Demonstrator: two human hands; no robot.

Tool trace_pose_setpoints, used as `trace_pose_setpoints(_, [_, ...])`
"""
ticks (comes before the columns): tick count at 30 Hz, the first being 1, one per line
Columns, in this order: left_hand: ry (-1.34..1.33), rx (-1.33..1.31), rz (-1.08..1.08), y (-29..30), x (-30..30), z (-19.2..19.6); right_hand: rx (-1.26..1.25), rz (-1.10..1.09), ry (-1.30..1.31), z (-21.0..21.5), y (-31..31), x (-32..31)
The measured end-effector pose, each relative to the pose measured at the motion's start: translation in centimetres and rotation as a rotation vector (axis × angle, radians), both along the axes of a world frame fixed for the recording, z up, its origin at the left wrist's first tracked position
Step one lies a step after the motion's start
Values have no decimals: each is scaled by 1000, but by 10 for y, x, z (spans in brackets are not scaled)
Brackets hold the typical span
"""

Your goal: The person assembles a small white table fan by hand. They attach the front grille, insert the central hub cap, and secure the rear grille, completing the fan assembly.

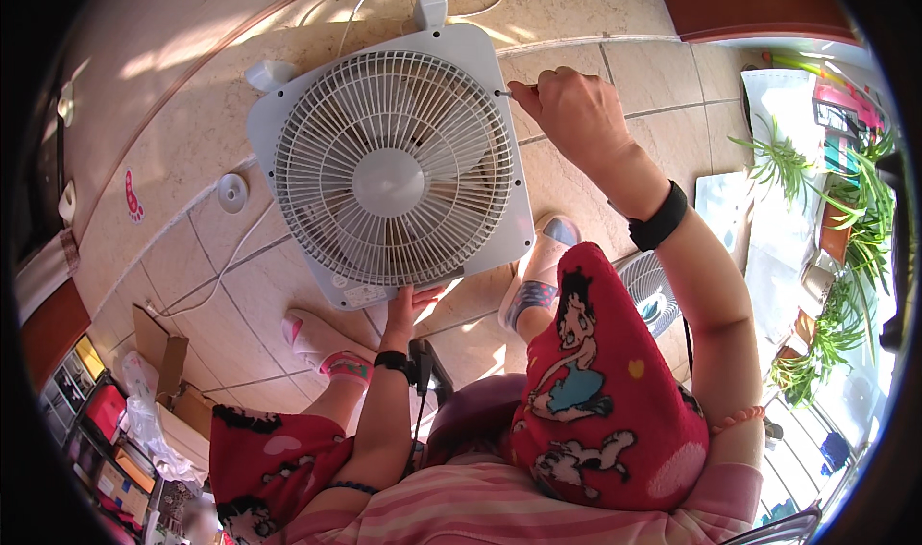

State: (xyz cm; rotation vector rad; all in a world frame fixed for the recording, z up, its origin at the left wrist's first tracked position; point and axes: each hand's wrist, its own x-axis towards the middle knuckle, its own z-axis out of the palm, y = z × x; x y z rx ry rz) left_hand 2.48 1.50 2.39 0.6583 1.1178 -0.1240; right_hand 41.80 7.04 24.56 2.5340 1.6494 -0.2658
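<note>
A square, light grey box fan [388,184] with a round grille stands in front of me on the tiled floor. Along its near edge, my left hand [409,307] holds the frame, with the fingers partly hidden behind it. My right hand [573,109] is closed in a fist beside the fan's right upper side. From that fist a thin screwdriver [506,93] points left, its tip at a hole in the frame's rim; the handle is hidden in my fingers. Several dark screw holes dot the rim.
White feet [431,11] stick out from the fan's far side. A white cable and a round white disc [231,193] lie to the left. A second fan [647,290] is by my right knee. Potted plants [837,228] line the right; a cardboard box [163,353] sits at lower left.
</note>
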Motion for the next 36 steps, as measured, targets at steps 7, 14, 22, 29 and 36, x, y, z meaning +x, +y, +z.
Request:
trace_pose_setpoints(7, [7, 2, 38, 0, 6, 3, 238, 177, 86, -9, -7, 7])
trace_pose_setpoints(14, [4, 11, 42, 1, 7, 4, 402, 274, 168, -5, -14, 3])
trace_pose_setpoints(22, [-26, -20, 9, 0, 2, 1, 175, 58, -18, -13, -10, 7])
trace_pose_setpoints(29, [-10, -36, 19, 1, 3, 0, 470, 214, 61, -12, -9, 5])
trace_pose_setpoints(36, [-6, -12, 6, -2, -1, -5, 308, 255, 151, -12, -16, 3])
